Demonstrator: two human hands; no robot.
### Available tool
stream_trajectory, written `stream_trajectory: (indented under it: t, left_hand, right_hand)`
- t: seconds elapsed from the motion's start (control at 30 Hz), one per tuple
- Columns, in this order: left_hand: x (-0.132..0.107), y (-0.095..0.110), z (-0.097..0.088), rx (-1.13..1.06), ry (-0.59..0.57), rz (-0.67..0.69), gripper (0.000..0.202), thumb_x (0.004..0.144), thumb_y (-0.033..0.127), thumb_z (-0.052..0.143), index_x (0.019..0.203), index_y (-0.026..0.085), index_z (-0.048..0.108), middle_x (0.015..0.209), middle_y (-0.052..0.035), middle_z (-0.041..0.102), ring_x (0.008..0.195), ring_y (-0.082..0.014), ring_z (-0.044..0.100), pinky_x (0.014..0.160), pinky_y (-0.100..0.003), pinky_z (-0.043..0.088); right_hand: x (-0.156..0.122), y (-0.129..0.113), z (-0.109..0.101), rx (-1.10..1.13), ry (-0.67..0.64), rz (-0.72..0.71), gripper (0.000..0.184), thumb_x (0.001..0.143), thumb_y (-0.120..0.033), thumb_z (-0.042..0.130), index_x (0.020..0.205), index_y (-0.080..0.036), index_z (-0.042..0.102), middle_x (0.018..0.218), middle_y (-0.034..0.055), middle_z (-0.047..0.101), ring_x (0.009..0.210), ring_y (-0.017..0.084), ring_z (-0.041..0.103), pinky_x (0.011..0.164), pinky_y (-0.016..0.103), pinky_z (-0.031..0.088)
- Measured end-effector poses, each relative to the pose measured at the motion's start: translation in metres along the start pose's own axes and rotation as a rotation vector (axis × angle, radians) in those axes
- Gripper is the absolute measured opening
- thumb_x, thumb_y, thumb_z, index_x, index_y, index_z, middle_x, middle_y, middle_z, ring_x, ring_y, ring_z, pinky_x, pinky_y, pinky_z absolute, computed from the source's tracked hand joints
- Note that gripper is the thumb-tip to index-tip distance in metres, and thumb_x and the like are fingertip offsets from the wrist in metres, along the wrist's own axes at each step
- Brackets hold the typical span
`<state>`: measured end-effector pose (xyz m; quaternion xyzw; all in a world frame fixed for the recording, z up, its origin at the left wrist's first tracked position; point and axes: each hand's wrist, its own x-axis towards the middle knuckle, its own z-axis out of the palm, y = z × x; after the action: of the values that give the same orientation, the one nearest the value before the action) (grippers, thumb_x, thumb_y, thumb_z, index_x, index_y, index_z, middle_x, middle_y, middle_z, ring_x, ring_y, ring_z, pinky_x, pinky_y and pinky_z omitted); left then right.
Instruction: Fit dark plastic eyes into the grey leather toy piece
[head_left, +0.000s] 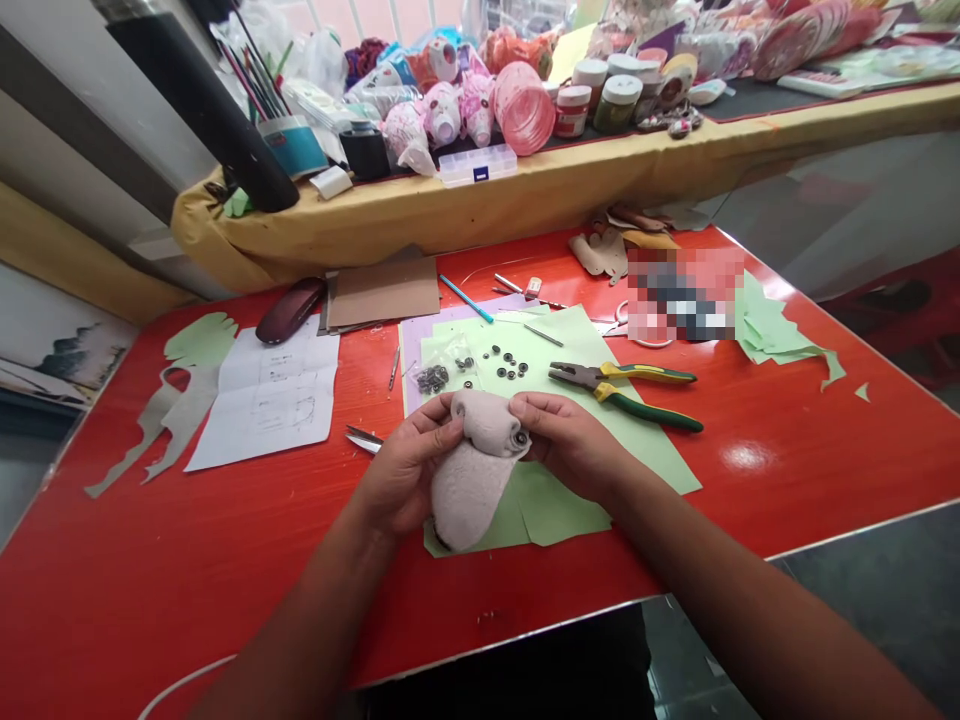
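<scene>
Between my two hands is a pale, suede-like leather piece [469, 490], curled over at its top, with a dark metal snap button at its right corner. My left hand [409, 460] pinches its upper left side, thumb on the front. At the upper right, beside the snap, the fingers of my right hand [566, 435] grip the edge. Just beyond lie several loose dark snap parts [511, 370] and a clear bag of more snaps [435, 378] on light green paper [577, 345]. Combination pliers [600, 375] with green and yellow handles rest near my right hand, jaws pointing left.
Scissors [364, 440] lie left of my left hand. Further left are a printed sheet [274, 390], a dark mouse [291, 310] and brown boards [386, 290]. Leather scraps [604, 252] sit at the back right. A cloth-edged ledge [420, 215] with jars and bottles borders the red table [285, 540].
</scene>
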<state>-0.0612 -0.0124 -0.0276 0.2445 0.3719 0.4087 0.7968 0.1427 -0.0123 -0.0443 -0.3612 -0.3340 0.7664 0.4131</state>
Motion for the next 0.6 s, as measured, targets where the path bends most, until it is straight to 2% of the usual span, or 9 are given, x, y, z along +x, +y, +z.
stream_trajectory:
  t: [0.17, 0.3, 0.47, 0.6]
  left_hand:
    - [0.0023, 0.0009, -0.0009, 0.072, 0.044, 0.0, 0.031, 0.079, 0.027, 0.088, 0.108, 0.019, 0.077, 0.103, -0.0055, 0.078, 0.09, -0.0202, 0.071, 0.079, -0.029, 0.053]
    - [0.0038, -0.0015, -0.0037, 0.023, 0.046, 0.005, 0.031, 0.077, 0.027, 0.09, 0.104, 0.021, 0.077, 0.099, -0.0034, 0.078, 0.089, -0.0205, 0.071, 0.08, -0.03, 0.053]
    - [0.0044, -0.0067, -0.0004, -0.038, 0.036, 0.01, 0.036, 0.074, 0.03, 0.092, 0.105, 0.023, 0.076, 0.103, -0.0028, 0.077, 0.095, -0.0219, 0.071, 0.087, -0.032, 0.055]
    - [0.0007, -0.0072, 0.0055, -0.087, 0.001, -0.001, 0.04, 0.068, 0.031, 0.096, 0.103, 0.024, 0.077, 0.097, -0.0017, 0.076, 0.086, -0.0186, 0.07, 0.08, -0.029, 0.055]
  right_hand:
    - [0.0023, -0.002, -0.0066, -0.02, 0.078, -0.036, 0.037, 0.084, -0.053, 0.082, 0.078, -0.019, 0.067, 0.075, 0.0002, 0.056, 0.07, 0.016, 0.05, 0.067, 0.03, 0.041]
    - [0.0005, -0.0027, -0.0044, -0.066, 0.063, -0.051, 0.038, 0.088, -0.053, 0.078, 0.076, -0.02, 0.066, 0.073, -0.0006, 0.056, 0.068, 0.015, 0.049, 0.067, 0.03, 0.04]
    - [-0.0009, -0.0031, -0.0023, -0.035, 0.059, -0.028, 0.039, 0.084, -0.055, 0.081, 0.077, -0.019, 0.067, 0.073, 0.0, 0.056, 0.068, 0.016, 0.049, 0.066, 0.03, 0.042]
    - [-0.0013, -0.0019, -0.0026, 0.004, 0.015, -0.005, 0.039, 0.086, -0.054, 0.08, 0.076, -0.019, 0.067, 0.072, -0.0002, 0.056, 0.065, 0.015, 0.048, 0.063, 0.029, 0.04]
